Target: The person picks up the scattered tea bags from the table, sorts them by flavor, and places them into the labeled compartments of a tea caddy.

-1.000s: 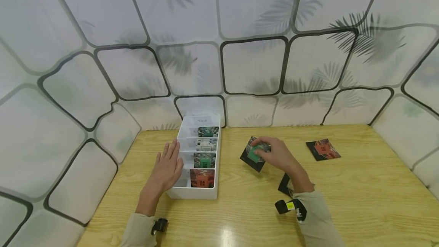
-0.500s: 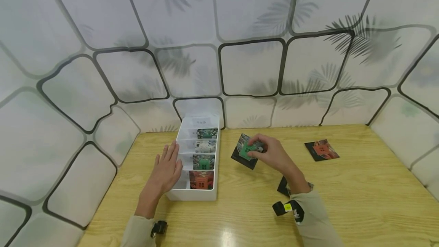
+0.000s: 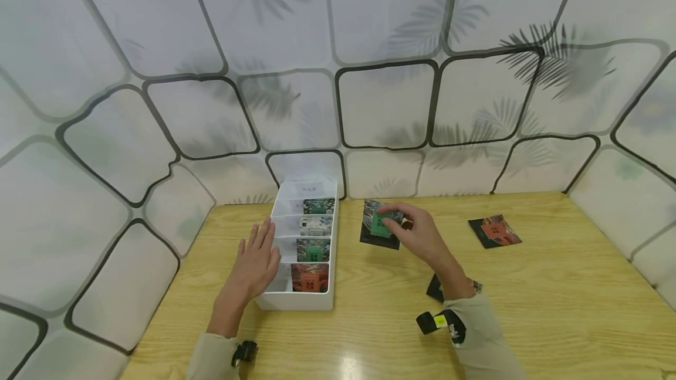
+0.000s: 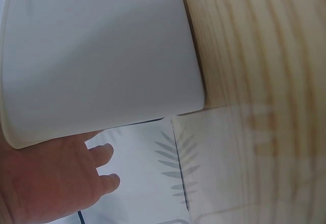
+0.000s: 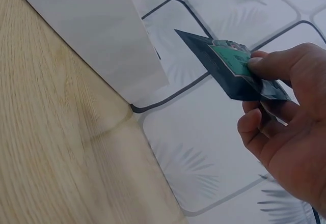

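Note:
My right hand (image 3: 419,233) pinches a dark square sachet with a green label (image 3: 380,238) between thumb and fingers, raised above the table just right of a white divided box. In the right wrist view the sachet (image 5: 224,71) is seen nearly edge-on, the thumb on its label side. My left hand (image 3: 248,265) lies with straight fingers along the left side of the white box (image 3: 296,301). Inside the box, separate compartments hold a red sachet (image 3: 310,278), a green one (image 3: 314,250), a whitish one (image 3: 315,226) and a dark green one (image 3: 319,206).
A sachet with a red label (image 3: 494,231) lies on the wooden table (image 3: 570,286) at the right. Another dark sachet (image 3: 435,289) is partly hidden under the right forearm. A patterned wall covering (image 3: 391,104) rises behind the table's back edge.
My right hand has moved a little left toward the box with the green-label sachet, which has turned from slanted to nearly straight. The left hand has stayed on the box.

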Motion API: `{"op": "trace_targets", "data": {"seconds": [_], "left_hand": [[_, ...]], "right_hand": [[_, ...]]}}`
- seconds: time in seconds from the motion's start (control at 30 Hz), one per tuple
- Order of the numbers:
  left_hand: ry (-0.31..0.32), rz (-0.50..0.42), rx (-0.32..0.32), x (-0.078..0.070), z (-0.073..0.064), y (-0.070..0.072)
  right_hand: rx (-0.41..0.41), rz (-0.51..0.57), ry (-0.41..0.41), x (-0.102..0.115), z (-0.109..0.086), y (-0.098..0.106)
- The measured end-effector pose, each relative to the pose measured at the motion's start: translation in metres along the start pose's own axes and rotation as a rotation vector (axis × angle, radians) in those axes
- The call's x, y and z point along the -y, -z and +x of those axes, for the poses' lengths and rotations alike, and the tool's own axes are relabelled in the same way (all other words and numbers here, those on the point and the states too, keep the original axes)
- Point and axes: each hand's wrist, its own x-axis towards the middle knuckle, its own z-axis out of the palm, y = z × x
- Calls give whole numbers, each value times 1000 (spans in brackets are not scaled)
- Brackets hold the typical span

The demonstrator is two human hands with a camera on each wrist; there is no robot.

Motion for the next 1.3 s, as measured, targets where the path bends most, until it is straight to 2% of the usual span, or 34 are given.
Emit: {"op": "trace_targets", "data": {"seconds": [0.27, 0.33, 0.6, 0.9, 1.3], "left_hand": [[-3, 1, -2, 2, -2, 0], [-3, 1, -2, 2, -2, 0], [4, -2, 9, 4, -1, 2], [0, 7, -1, 3, -3, 5], [8, 37, 19, 0, 0, 4]], "right_hand": [[-18, -16, -38, 40, -4, -7], [-24, -14, -36, 39, -3, -9], [-61, -8, 21, 11, 4, -20], [-55, 27, 54, 16, 7, -30], [-49, 23, 111, 19, 10, -49]]}}
